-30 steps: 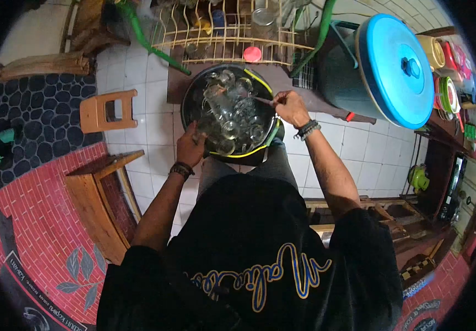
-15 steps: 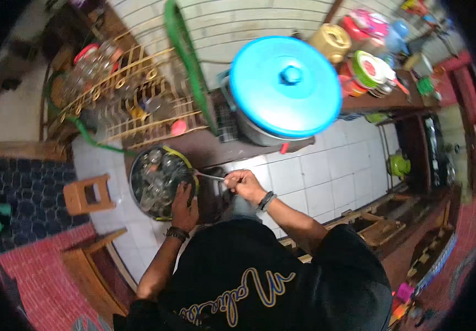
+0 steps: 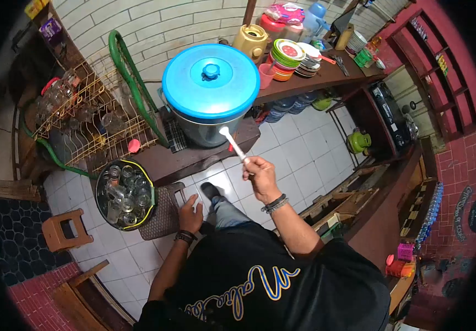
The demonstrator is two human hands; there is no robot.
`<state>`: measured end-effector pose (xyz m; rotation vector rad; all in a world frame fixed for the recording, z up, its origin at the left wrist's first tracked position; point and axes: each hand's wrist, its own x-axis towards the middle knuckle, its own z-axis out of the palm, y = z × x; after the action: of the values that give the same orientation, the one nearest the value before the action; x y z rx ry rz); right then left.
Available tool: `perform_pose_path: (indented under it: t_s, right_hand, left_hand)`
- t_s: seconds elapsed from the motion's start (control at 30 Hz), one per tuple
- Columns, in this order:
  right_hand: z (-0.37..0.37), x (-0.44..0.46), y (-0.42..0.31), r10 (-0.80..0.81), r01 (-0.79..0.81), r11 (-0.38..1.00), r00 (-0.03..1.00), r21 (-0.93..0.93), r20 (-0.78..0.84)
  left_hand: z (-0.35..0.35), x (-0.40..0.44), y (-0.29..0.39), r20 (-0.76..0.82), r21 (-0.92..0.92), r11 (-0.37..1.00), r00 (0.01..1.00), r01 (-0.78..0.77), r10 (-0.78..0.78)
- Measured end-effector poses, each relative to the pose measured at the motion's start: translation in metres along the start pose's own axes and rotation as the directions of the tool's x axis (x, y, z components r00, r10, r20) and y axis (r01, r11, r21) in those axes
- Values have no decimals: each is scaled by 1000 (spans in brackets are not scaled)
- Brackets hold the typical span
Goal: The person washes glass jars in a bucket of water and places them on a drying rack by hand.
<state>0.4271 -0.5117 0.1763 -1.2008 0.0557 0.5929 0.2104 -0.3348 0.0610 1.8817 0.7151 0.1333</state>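
My right hand (image 3: 260, 176) grips a spoon (image 3: 234, 144) by its handle, with the pale rounded end pointing up toward the large tub with a blue lid (image 3: 210, 83). My left hand (image 3: 191, 214) holds nothing and its fingers are apart, low beside a brown woven-pattern stool (image 3: 163, 212). Left of that stool is a round dark basin with a yellow-edged rim (image 3: 151, 185). Several clear drinking glasses (image 3: 127, 193) lie jumbled inside it.
A wire rack (image 3: 83, 118) with glassware stands behind the basin, beside a green curved frame (image 3: 130, 83). Stacked plates (image 3: 287, 52) sit on the back counter. An orange-brown plastic stool (image 3: 67, 230) is on the tiled floor, and a green gas cylinder (image 3: 358, 142) stands farther right.
My right hand has lifted the spoon away from the basin and turned it upward. My left hand has come out of the basin toward my body. The view has shifted right.
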Motion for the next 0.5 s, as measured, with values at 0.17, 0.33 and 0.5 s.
perform_pose_path:
  t_s: [0.17,0.33,0.5]
  right_hand:
    - [-61,34,-49,-101,122,988,976,99,-193]
    - [-125,110,-117,-260,305,948,904,87,-339]
    - [-195,211,-213,-488,478,866,749,-144,-448]
  left_hand:
    - [17,-3,-3,23,110,994,999,26,-29]
    - [45,0,-6,-235,-16,994,966,108,-108]
    - [86,27,-37,-419,-504,837,787,213,-453]
